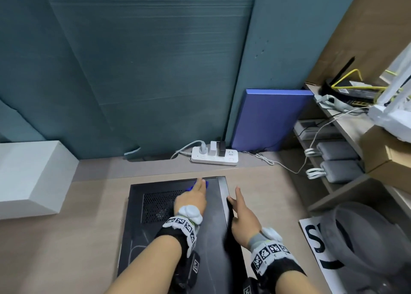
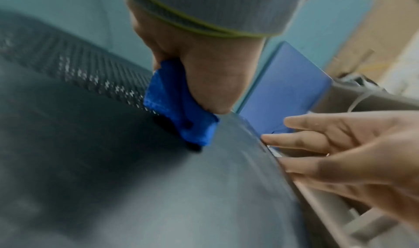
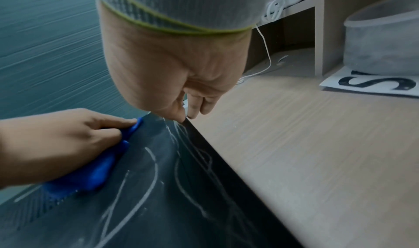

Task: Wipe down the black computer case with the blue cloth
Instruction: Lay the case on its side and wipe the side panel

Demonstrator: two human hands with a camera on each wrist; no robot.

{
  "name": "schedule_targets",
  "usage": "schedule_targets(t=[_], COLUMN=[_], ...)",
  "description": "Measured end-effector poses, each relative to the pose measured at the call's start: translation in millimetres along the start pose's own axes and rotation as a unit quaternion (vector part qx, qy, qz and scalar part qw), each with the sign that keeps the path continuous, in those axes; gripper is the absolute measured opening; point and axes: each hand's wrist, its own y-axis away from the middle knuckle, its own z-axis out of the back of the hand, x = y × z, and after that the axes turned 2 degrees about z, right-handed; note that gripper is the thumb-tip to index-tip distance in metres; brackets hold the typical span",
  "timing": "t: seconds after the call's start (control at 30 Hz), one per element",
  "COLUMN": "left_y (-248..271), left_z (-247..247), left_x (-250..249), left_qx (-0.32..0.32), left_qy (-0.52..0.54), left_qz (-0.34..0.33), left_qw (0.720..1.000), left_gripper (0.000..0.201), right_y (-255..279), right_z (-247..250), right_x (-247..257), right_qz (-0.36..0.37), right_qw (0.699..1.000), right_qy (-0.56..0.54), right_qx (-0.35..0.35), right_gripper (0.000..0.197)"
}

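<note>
Lying flat, black computer case (image 1: pixel 213 238), long axis near-far; left hand (image 1: pixel 191 201) clamped on blue cloth (image 2: pixel 179 108); right hand (image 1: pixel 243 220) straight-fingered against right edge.

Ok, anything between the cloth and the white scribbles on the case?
Nothing visible. The left hand holds the blue cloth at the far end of the case; white scribbles lie bare nearer the person. The right hand rests at its right edge.

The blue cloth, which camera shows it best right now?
The left wrist view: the blue cloth is close and large, bunched under the left hand on the black case. The right wrist view shows a strip beneath that hand; the head view shows only a sliver.
</note>
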Motion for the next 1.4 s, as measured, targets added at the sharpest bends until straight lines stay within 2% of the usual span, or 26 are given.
schedule_targets(t=[0.03, 0.13, 0.17, 0.3, 0.47, 0.67, 0.8, 0.93, 1.03, 1.17, 1.23, 1.27, 1.4], left_y=[0.3, 1.4, -7.1, -32.2, -25.8, 2.2, 24.4, 47.6, 65.9, 92.0, 99.0, 99.5, 103.2], left_z=[-1.8, -12.1, -12.7, 1.8, 0.3, 3.4, 5.1, 2.7, -0.7, -26.5, -34.4, -35.0, -31.8], left_x=[-10.1, -31.1, -29.8, -26.2, -13.8, 69.5, 133.0, 165.9, 154.8, 105.8, 101.3, 109.7, 138.6], left_qx=[0.001, 0.026, 0.023, 0.003, -0.012, -0.025, -0.035, -0.043, -0.059, -0.048, -0.039, -0.041, -0.067], left_qy=[-0.006, -0.047, -0.055, -0.027, 0.005, 0.053, 0.08, 0.088, 0.077, 0.009, -0.011, -0.015, 0.002], left_qz=[-0.024, -0.154, -0.168, -0.108, -0.073, 0.044, 0.131, 0.191, 0.196, 0.1, 0.064, 0.07, 0.186], left_qw=[1.0, 0.987, 0.984, 0.994, 0.997, 0.997, 0.988, 0.977, 0.976, 0.994, 0.997, 0.997, 0.98], left_gripper=[0.067, 0.062, 0.06, 0.061, 0.059, 0.067, 0.069, 0.067, 0.067, 0.069, 0.068, 0.067, 0.067], right_y=[-3.4, -14.9, -18.1, -18.7, -37.8, -41.2, -31.3, -18.3, -15.0, -19.7, -20.9, -21.3, -12.5], right_z=[-0.9, -2.0, -2.1, 1.4, -11.5, -50.4, -73.3, -83.1, -83.4, -85.4, -83.6, -81.9, -77.1], right_x=[0.2, -0.6, 1.2, 12.1, 21.5, 62.6, 74.9, 73.0, 70.0, 68.8, 68.7, 68.5, 66.3], right_qz=[-0.004, -0.019, -0.024, -0.01, 0.07, 0.119, 0.139, 0.134, 0.133, 0.132, 0.134, 0.135, 0.137], right_qw=[0.999, 0.995, 0.994, 0.998, 0.986, 0.951, 0.934, 0.93, 0.927, 0.929, 0.928, 0.927, 0.924], right_qy=[-0.026, -0.068, -0.068, -0.04, 0.141, 0.274, 0.311, 0.322, 0.324, 0.317, 0.319, 0.321, 0.323], right_qx=[-0.019, -0.072, -0.08, -0.055, -0.049, 0.074, 0.108, 0.118, 0.132, 0.138, 0.139, 0.14, 0.151], right_gripper=[0.094, 0.084, 0.083, 0.082, 0.083, 0.084, 0.084, 0.086, 0.087, 0.087, 0.087, 0.087, 0.085])
